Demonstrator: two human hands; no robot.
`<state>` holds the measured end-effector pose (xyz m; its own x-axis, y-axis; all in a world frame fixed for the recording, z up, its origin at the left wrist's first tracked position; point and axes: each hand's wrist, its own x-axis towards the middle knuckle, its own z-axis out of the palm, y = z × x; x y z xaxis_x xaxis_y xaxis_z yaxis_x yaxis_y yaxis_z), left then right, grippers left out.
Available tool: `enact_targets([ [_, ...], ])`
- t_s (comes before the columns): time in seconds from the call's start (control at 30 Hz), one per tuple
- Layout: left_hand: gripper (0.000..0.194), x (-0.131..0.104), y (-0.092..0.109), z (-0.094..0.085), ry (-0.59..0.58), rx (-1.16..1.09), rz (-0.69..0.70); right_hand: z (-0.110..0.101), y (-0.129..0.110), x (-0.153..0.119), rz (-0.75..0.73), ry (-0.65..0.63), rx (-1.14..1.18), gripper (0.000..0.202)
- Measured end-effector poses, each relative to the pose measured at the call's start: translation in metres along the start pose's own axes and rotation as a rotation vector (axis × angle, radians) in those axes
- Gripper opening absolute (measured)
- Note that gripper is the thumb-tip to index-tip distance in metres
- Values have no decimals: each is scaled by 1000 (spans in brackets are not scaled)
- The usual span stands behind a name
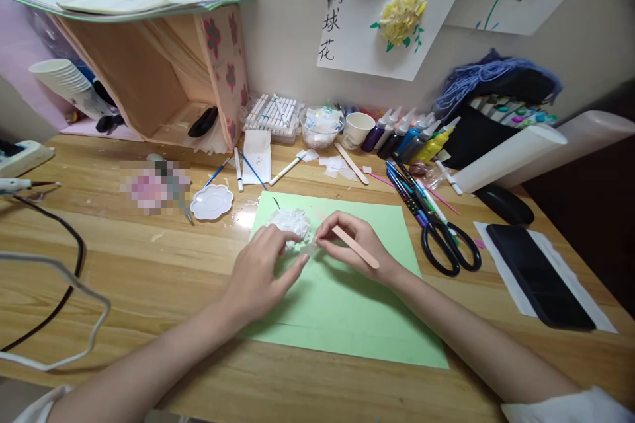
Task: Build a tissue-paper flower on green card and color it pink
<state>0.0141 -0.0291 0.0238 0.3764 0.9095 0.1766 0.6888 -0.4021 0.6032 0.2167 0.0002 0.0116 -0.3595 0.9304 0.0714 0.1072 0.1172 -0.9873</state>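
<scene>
A sheet of green paper [357,317] lies on the wooden table, and a heap of small white scraps [288,219] sits near its upper left. My left hand [258,271] is over the sheet's left side, thumb and index finger apart, the index fingertip beside the heap. Across from it, my right hand [357,241] is closed around a wooden craft stick [360,250], which slants over the fingers. A small whitish piece [310,249] shows between the two hands, at my right fingertips; whether they grip it I cannot tell.
Right of the sheet lie black-handled scissors [441,251], pens [404,188] and a phone [538,274]. A white flower-shaped palette [212,202] is at the left. Behind stand a paper cup [358,130], paint bottles [397,132] and a marker box [272,117]. Cables [79,277] cross the left side.
</scene>
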Motion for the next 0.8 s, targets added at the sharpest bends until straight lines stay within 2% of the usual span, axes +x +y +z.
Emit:
enact_targets([
  [0.13,17,-2,2,7,-73,-27,-41,7,9,-5,-79,-65,-44,6],
  [0.3,18,-1,-2,10,-73,17,-67,4,10,-7,-194,2,-189,7],
  [0.43,18,0,-3,12,6,110,-59,-1,12,-10,-491,-41,-293,49],
  [0.53,17,3,-5,13,37,154,-70,0,16,-11,-636,-117,-352,53],
  [0.8,16,6,-6,14,60,184,-91,5,18,-9,-546,-170,-470,38],
])
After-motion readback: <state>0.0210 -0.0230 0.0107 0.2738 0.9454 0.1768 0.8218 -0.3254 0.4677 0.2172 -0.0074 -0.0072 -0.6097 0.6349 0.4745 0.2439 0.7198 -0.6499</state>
